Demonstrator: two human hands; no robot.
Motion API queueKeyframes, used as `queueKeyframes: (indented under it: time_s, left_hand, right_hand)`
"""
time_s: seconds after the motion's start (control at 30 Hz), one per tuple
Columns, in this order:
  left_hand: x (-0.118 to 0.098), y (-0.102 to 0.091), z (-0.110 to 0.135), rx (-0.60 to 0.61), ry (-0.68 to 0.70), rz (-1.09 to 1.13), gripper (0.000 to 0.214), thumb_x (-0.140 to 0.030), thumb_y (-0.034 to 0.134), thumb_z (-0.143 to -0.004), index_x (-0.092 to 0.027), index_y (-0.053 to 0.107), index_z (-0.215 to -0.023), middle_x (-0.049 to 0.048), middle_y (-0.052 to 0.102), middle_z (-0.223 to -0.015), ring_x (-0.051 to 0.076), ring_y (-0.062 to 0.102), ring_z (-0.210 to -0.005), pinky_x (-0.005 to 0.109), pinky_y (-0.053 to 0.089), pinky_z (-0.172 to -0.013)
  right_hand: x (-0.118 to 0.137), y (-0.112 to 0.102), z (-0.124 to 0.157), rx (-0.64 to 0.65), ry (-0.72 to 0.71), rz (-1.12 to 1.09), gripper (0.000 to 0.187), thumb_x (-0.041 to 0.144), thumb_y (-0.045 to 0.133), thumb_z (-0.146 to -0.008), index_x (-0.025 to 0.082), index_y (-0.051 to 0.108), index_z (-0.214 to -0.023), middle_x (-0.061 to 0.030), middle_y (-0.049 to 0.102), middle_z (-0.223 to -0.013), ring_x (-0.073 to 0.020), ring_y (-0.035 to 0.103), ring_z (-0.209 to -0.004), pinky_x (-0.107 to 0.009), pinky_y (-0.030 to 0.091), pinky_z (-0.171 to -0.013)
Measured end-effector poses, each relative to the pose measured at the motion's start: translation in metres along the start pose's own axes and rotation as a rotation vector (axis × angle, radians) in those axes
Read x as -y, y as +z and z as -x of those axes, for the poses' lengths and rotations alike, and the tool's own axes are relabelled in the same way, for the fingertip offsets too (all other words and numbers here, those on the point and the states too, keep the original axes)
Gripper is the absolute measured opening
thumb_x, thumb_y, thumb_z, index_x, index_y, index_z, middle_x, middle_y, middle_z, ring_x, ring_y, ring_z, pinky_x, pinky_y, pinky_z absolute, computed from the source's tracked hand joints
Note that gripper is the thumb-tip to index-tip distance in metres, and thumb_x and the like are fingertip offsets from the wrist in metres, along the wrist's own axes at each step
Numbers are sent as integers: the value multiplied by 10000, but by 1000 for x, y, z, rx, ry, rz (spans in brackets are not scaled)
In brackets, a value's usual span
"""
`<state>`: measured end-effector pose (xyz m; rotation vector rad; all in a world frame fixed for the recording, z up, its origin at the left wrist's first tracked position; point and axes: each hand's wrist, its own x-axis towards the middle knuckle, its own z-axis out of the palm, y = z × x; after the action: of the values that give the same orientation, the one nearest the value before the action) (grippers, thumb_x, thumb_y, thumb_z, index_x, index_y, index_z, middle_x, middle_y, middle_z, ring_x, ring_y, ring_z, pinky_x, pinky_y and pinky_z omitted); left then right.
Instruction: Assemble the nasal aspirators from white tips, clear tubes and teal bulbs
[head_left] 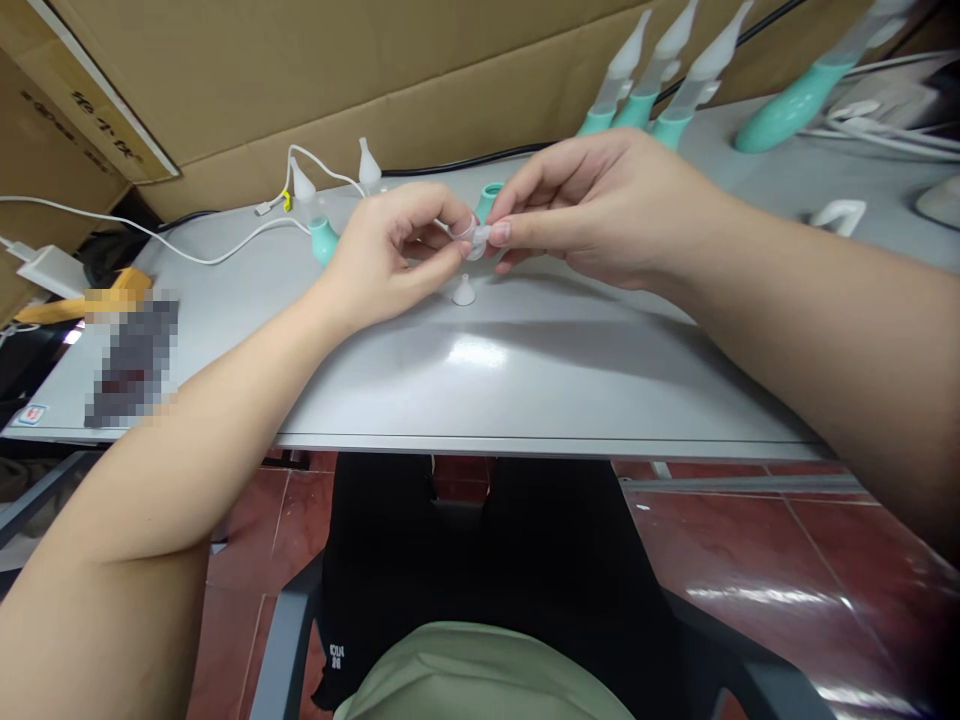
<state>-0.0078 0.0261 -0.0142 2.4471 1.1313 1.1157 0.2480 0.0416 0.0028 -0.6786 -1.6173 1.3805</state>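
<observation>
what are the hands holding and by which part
A small clear part, pinched from both sides: the left hand at its left end, the right hand at its right end.

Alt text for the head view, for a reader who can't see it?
The left hand and right hand pinch a small clear part over a grey table. A white cone tip lies beneath; teal devices sit behind.

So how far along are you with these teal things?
Looks done: three teal units stand at the back, clear tips fitted. In hand: left hand and right hand pinch a small clear part together, by a teal piece. Left: one loose tip lies on the table below them.
</observation>
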Motion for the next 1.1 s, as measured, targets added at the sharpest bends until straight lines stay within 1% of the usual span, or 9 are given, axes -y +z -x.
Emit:
queueKeyframes:
  time_s: [0.1,0.2,0.3,0.4,0.53,0.7,0.83,1.0,1.1]
  left_hand:
    - [-1,-1,1,-8,18,17,166,-294,889,-1219,-287,798,-1081,50,892,-1186,293,944,-1173,471,806,-1045]
    - [-3,-1,3,-18,43,43,159,-233,858,-1220,-290,802,-1082,54,896,-1180,274,926,-1125,457,801,-1018]
    - [-3,-1,4,-17,46,39,156,-282,892,-1221,-293,806,-1091,67,899,-1199,296,914,-1131,486,804,-989]
    - [-2,-1,4,-14,47,32,175,-341,936,-1210,-299,809,-1098,69,904,-1225,321,910,-1165,521,807,-990]
    - [-5,-2,4,-12,43,33,161,-330,918,-1224,-291,809,-1112,70,912,-1241,316,917,-1189,501,801,-996]
    - [-9,-4,5,3,26,23,184,-338,937,-1231,-294,820,-1096,57,902,-1186,309,925,-1177,479,793,-994]
    - [-10,-5,6,-2,35,25,180,-347,937,-1230,-303,839,-1086,61,911,-1187,326,934,-1190,513,804,-1000]
    - [-15,-8,8,16,17,-8,172,-390,923,-1233,-312,858,-1093,61,923,-1206,336,931,-1236,517,812,-1006]
    - [-14,-9,8,19,43,-26,137,-360,894,-1235,-309,883,-1109,71,927,-1235,351,930,-1271,543,807,-1035]
  right_hand:
    - [1,1,1,-10,8,-9,301,-86,1081,-924,155,917,-849,-58,856,-860,-176,834,-790,-235,754,-739]
    - [1,1,1,8,10,-4,303,-75,1085,-916,164,912,-848,-49,861,-866,-172,828,-799,-239,762,-759]
    - [0,-1,0,28,7,2,294,-60,1076,-925,179,917,-860,-36,858,-858,-170,824,-810,-242,767,-775]
    - [-2,-3,1,35,10,15,318,5,1165,-921,172,898,-878,-43,854,-885,-188,844,-842,-275,781,-815]
    - [-4,-5,1,40,5,18,377,78,1241,-921,164,876,-881,-57,847,-897,-201,852,-851,-307,786,-865]
    - [-5,-6,1,65,1,-3,353,65,1240,-923,162,901,-907,-57,863,-902,-203,858,-861,-335,802,-933]
    - [-5,-4,1,67,-11,-17,307,4,1182,-947,162,922,-904,-52,867,-885,-198,864,-857,-306,793,-904]
    - [-4,-4,1,59,-3,37,326,46,1210,-939,182,916,-906,-45,869,-895,-214,876,-870,-335,803,-921]
    - [-5,-6,1,67,-8,52,327,-1,1169,-944,198,916,-888,-27,872,-876,-184,867,-849,-269,766,-865]
